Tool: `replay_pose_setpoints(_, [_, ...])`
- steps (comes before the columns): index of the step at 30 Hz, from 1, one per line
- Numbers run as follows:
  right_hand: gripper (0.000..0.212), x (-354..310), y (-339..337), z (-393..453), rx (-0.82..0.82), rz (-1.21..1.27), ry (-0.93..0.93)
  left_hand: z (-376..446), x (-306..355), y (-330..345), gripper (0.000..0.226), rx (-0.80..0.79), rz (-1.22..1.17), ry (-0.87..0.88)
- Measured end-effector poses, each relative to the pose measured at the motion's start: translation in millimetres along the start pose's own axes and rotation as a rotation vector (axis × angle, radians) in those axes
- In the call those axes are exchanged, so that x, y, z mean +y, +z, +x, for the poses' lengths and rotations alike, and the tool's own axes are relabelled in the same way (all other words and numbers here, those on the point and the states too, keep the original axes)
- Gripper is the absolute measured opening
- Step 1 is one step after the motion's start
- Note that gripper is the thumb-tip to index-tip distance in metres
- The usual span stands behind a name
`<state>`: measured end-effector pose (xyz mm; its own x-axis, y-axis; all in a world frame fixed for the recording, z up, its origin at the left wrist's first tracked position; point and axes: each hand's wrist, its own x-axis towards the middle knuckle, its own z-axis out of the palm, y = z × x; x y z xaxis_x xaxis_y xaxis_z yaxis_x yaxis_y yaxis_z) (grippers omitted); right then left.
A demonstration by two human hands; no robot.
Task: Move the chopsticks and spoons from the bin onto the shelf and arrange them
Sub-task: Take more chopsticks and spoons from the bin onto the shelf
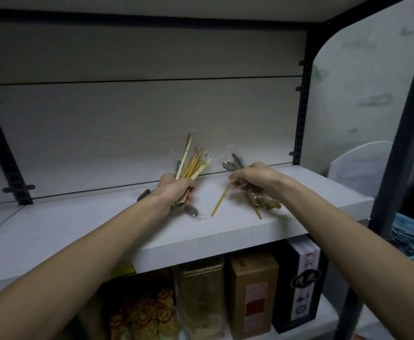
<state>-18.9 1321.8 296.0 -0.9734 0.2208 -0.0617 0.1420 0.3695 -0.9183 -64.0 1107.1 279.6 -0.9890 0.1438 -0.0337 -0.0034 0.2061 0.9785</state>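
Note:
My left hand (176,190) grips a bundle of wooden chopsticks (193,163) that fans upward above the white shelf (78,231). Metal spoons in clear wrap (191,211) stick out below that fist, close to the shelf board. My right hand (252,177) holds a second bunch of wrapped spoons (230,165) and chopsticks (266,203), tilted down to the right. One loose-looking chopstick (219,202) slants from that hand down to the shelf. The bin is not in view.
The shelf has a pale back panel and dark metal uprights (304,99) at its sides. Below it stand boxes (252,293), a dark carton (299,280) and bagged snacks (144,315). To the right are a white plastic container (358,165) and blue material (407,236).

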Motion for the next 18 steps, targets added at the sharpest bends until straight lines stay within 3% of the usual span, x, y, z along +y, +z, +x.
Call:
replay_pose_setpoints(5, [0.015,-21.8,55.8,14.9,-0.149,0.042,0.017,-3.3,-2.1,-44.3,0.009,0.089,0.037,0.027])
replay_pose_setpoints(11, [0.012,-39.9,116.3,14.0,-0.261,-0.088,-0.047,-13.5,-23.0,-102.6,0.016,0.144,0.070,0.012])
replay_pose_setpoints(14, [0.024,-45.9,135.2,18.4,-0.379,-0.179,-0.093,-18.4,-28.7,-124.4,0.016,0.163,0.071,-0.011])
replay_pose_setpoints(18, [0.032,-48.4,158.0,29.8,-0.302,-0.210,-0.187,-20.0,-32.2,-140.4,0.019,0.180,0.103,0.002])
